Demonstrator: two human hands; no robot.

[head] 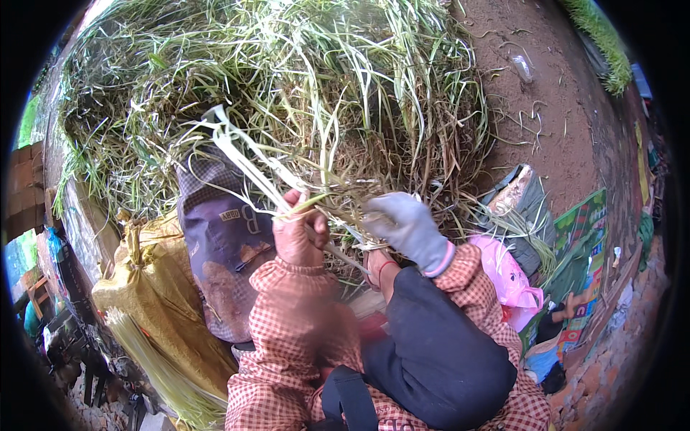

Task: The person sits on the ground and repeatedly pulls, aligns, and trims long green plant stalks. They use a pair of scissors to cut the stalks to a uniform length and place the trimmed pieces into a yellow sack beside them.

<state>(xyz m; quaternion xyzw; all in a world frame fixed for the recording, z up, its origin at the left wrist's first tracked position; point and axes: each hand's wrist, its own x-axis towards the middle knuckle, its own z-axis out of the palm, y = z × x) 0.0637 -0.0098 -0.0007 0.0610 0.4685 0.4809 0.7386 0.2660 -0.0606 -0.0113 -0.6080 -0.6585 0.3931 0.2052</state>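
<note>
My bare left hand [302, 234] is closed around a few long pale plant stalks [242, 161], whose white upper parts point up and left. Just right of it, my right hand [407, 226] wears a grey glove with a pink cuff edge and is blurred; thin stems lie at its fingers, but whether it grips them cannot be made out. Beyond both hands rises a large heap of green leafy plants with brown roots [323, 97]. A bare foot [380, 264] with a red string at the ankle shows beneath the gloved hand.
A yellow woven sack [156, 301] and a bundle of pale stalks [161, 361] lie at the left. Patterned fabric [226, 258] covers my left leg. On the right are a pink plastic bag [506, 275], a grey-green cloth or bag [523, 231] and brown ground [560, 118].
</note>
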